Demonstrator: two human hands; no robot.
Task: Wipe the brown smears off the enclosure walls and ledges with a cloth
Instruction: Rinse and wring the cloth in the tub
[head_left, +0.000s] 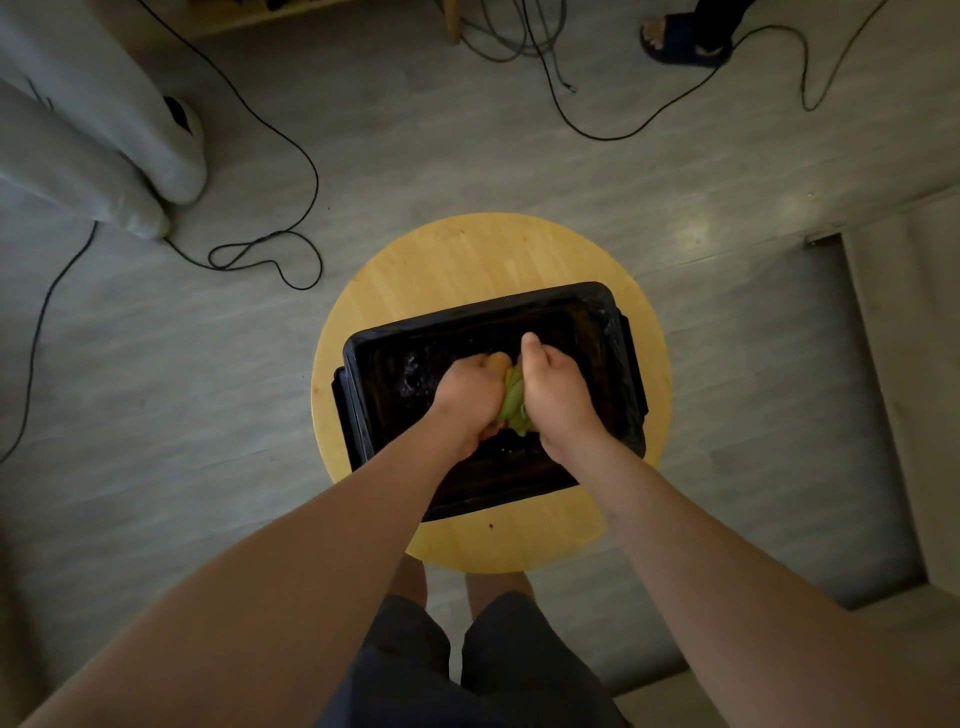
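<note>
Hands: your left hand (470, 395) and right hand (558, 397) were curled tight round the cloth (514, 410) — twisted between them.
Cloth: soft, limp, probably wet — best gripped at its ends.

Head camera, wide-angle, is looking almost straight down along both forearms (311, 545); round wooden table (467, 254) is sitting near, centred, floor (415, 156) surrounding.
</note>
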